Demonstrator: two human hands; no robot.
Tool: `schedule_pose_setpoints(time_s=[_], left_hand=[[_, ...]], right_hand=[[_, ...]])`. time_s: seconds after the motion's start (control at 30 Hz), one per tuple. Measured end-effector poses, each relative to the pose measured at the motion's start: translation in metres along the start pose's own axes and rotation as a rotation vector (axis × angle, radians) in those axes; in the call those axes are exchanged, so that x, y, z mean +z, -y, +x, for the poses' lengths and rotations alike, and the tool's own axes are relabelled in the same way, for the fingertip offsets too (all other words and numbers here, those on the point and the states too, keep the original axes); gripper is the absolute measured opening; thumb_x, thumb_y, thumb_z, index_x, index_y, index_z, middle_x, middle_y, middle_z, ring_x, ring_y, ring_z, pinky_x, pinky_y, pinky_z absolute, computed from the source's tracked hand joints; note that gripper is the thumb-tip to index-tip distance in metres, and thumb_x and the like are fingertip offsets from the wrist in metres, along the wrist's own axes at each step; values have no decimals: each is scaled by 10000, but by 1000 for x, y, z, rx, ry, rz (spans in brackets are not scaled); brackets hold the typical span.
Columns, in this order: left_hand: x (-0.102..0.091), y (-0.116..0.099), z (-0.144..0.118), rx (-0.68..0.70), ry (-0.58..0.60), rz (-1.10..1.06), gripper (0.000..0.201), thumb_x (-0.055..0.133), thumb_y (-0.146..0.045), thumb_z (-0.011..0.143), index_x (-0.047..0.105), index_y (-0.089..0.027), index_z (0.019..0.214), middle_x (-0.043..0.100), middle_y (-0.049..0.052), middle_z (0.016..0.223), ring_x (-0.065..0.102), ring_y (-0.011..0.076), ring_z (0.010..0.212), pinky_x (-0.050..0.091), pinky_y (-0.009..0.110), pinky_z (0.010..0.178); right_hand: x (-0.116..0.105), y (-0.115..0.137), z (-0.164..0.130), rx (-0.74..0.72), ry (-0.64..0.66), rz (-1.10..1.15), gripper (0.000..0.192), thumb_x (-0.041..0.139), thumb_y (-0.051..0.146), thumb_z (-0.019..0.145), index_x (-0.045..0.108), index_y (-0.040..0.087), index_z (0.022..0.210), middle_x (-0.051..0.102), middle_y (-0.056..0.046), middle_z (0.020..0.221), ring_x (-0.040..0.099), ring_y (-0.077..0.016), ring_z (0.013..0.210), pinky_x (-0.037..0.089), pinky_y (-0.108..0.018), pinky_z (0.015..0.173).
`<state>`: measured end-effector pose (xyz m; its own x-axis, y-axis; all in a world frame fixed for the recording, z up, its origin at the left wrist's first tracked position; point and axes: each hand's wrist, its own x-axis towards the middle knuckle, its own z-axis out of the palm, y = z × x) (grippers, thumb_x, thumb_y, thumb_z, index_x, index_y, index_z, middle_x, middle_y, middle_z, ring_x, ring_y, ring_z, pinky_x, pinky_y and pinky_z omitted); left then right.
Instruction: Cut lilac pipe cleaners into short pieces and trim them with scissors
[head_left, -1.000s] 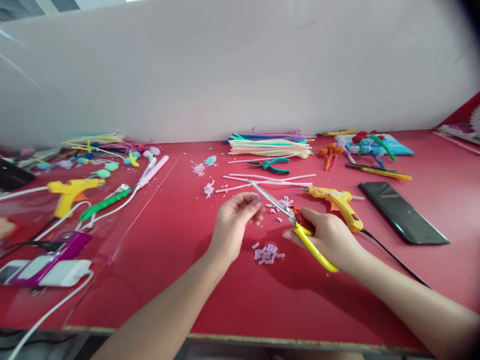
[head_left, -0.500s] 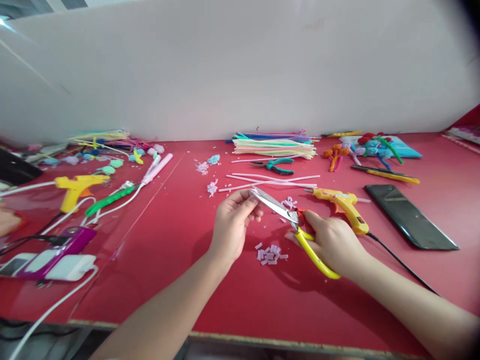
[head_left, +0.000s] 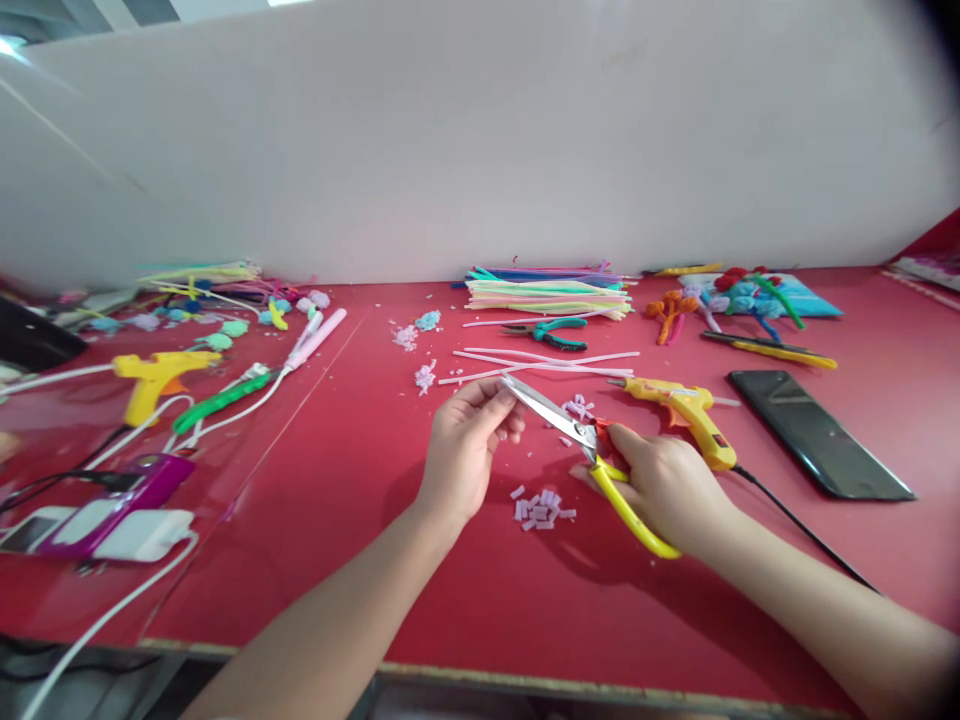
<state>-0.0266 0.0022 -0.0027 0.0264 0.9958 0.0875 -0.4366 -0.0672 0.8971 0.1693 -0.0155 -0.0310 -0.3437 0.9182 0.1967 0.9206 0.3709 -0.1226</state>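
Left of one phone (head_left: 821, 435), one pair of scissors (head_left: 583, 431) in right fingers (head_left: 627, 442), left fingers (head_left: 493, 413) narrow, contents unclear.

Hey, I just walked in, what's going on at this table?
A person's right hand holds yellow-handled scissors, the blade tips right by the left hand. Anything it pinches is too small to make out. Short lilac pieces lie in a loose pile on the red table nearer the person, with pale pink stems farther back.
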Motion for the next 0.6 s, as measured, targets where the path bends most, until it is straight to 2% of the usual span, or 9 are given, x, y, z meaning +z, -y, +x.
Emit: schedule_pose_setpoints(time_s=[0.4,0.6], left_hand=[[0,-1,0,-9,5,-2,68,578,-197,733,592,-143,772,564,-4,656,494,62,552,385,187,501],[-2,1,0,-18,-10,21,89,585,-203,726,571,-142,789,565,2,671,495,60,553,386,184,511]], right_hand=[[-1,0,0,24,24,11,379,329,529,796,458,191,686,474,2,456,427,-123,406,165,-243,446],[-6,3,6,114,91,174,383,357,559,774,423,202,651,441,22,451,402,-110,411,190,-225,433]])
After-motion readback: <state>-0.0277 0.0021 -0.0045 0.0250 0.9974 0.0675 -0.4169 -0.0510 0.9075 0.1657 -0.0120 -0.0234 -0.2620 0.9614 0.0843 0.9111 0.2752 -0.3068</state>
